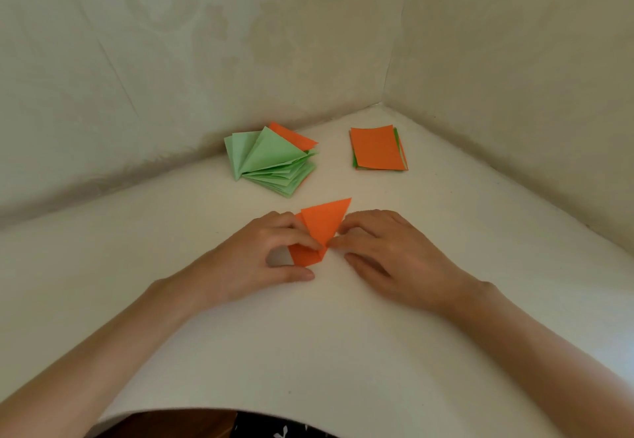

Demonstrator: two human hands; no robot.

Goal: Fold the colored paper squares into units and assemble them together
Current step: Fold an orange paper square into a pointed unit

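Note:
A partly folded orange paper (322,223) lies on the white table (343,334) in front of me, one triangular flap standing up. My left hand (264,259) pinches its lower left part between forefinger and thumb. My right hand (387,249) pinches the crease at the paper's right side with its fingertips. A pile of folded light green units (271,163) with one orange unit (293,137) behind it sits at the back left. A stack of flat orange and green squares (377,149) lies at the back right.
Cream walls (171,60) close the table on the left, the back and the right, meeting in a corner behind the stacks. The table's near edge curves just above my lap (219,425).

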